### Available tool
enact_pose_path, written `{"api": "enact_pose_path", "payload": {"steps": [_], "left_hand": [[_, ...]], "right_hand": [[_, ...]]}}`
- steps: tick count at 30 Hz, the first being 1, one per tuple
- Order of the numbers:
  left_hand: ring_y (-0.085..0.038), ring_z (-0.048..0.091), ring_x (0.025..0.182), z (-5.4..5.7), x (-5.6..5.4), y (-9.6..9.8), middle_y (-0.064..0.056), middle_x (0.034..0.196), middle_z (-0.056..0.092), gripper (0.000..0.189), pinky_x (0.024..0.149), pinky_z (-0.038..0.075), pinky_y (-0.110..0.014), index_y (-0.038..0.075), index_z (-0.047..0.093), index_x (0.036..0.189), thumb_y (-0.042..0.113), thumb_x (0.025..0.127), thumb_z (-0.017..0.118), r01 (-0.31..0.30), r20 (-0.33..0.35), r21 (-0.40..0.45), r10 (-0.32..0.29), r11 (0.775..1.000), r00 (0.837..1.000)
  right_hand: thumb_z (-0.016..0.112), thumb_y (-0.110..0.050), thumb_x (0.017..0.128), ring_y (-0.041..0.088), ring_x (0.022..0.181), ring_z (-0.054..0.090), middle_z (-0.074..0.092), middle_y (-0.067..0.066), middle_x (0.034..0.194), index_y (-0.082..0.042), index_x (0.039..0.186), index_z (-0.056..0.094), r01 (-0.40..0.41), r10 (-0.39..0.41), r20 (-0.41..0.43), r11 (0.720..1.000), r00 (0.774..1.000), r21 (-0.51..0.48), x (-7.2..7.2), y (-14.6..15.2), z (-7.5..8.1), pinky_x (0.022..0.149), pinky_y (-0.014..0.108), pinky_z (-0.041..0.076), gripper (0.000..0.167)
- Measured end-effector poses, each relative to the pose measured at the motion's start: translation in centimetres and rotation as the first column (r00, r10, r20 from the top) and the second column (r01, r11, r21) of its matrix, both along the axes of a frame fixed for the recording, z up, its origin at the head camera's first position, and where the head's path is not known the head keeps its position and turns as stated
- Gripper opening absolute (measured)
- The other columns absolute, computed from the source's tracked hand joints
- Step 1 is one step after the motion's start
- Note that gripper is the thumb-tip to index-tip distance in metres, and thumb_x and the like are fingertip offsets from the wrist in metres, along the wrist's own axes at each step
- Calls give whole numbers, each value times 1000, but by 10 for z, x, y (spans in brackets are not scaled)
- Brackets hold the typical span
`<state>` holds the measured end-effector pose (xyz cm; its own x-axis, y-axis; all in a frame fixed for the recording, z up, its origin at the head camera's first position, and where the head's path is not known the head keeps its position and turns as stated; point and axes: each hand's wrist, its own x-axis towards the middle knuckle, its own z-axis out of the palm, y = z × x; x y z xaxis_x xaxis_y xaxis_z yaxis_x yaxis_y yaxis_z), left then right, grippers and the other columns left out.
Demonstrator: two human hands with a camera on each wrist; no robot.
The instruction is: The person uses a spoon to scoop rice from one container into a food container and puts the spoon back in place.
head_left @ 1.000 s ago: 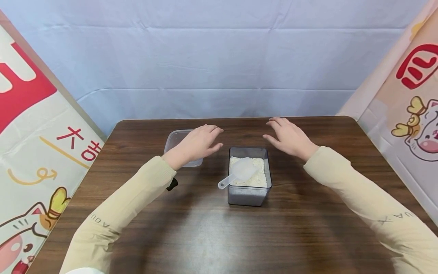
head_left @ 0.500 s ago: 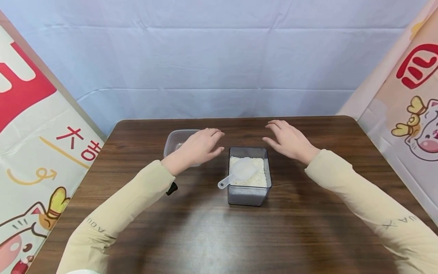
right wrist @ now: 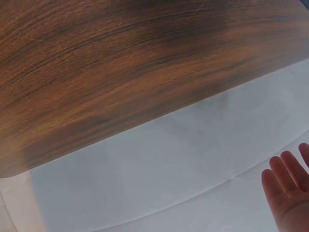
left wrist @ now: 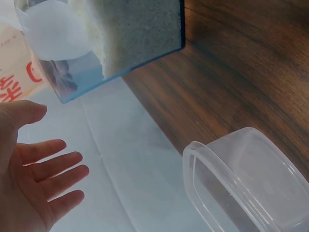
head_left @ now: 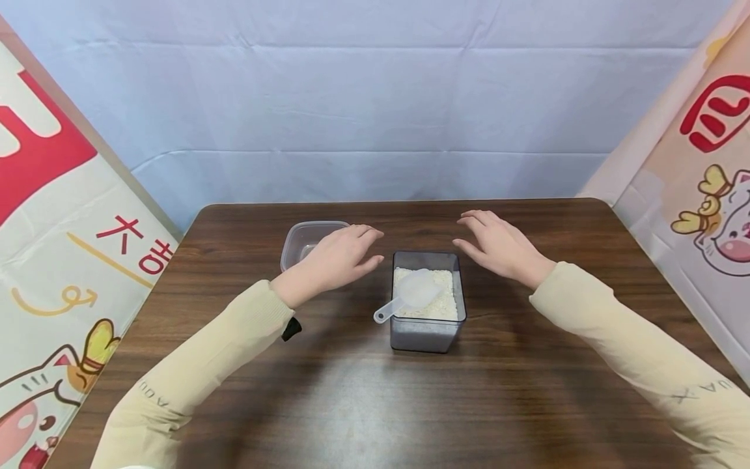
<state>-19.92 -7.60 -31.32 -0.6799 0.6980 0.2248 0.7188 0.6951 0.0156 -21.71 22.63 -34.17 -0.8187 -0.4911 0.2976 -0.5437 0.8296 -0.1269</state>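
A dark see-through bin [head_left: 424, 335] of white rice [head_left: 439, 306] stands mid-table. Across the rice lies a translucent scoop [head_left: 415, 290], its handle poking over the near left rim. To the left of the bin my left hand [head_left: 334, 257] hovers with fingers extended and nothing in them. It overlaps a clear plastic tub [head_left: 299, 244] in the head view; the left wrist view shows that tub [left wrist: 256, 179] apart from the hand [left wrist: 38, 169]. Beyond the bin's right side my right hand [head_left: 504, 247] hangs in the air, fingers loosely extended, holding nothing.
The dark wooden table [head_left: 351, 404] has its far edge close beyond both hands. A pale cloth [head_left: 375, 104] hangs behind it. Printed banners [head_left: 53, 260] flank the table on left and right. Near the left cuff shows a small black piece [head_left: 291, 329].
Both hands have drifted slightly back toward the body. The right has also edged to the right, and more of the clear tub shows beside the left hand. Bin and scoop stay put.
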Motion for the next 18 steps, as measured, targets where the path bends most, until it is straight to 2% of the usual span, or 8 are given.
{"api": "enact_pose_path", "payload": {"steps": [18], "left_hand": [[-20,55,106,3,15,-4,-7,120,56,41,88,48,-36,6,52,124,33,92,50,-31,91,67,25,997,996]], "right_hand": [[56,-29,90,31,113,47,52,16,119,0,115,55,-22,20,-30,998,999,-64,16,-1,11,94,46,42,38]]}}
